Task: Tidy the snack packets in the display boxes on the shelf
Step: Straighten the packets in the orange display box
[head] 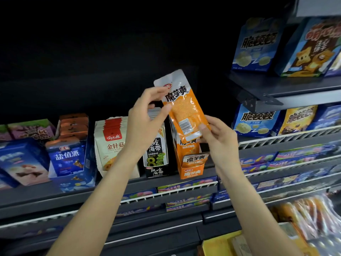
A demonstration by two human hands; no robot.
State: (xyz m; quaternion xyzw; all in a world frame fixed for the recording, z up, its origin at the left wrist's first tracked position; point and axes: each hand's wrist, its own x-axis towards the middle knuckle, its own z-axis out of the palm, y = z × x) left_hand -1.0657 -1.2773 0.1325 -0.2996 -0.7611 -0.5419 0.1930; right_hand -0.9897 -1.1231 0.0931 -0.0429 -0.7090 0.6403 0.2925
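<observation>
An orange and white snack packet (182,104) is held up in the air in front of the shelf, tilted with its top to the left. My left hand (147,117) pinches its upper left edge between thumb and fingers. My right hand (217,137) grips its lower end with the thumb over the barcode area. Directly below stands the orange display box (191,170) of the same snack, with one packet lying low at its front. To its left stands a black seaweed display box (156,159), partly hidden by my left wrist.
A white mushroom snack box (110,145) and a blue display box (70,157) stand further left on the dark shelf (36,196). Blue and yellow cartons (258,122) fill the shelves at right. Lower shelves hold flat packets behind white wire rails (169,193).
</observation>
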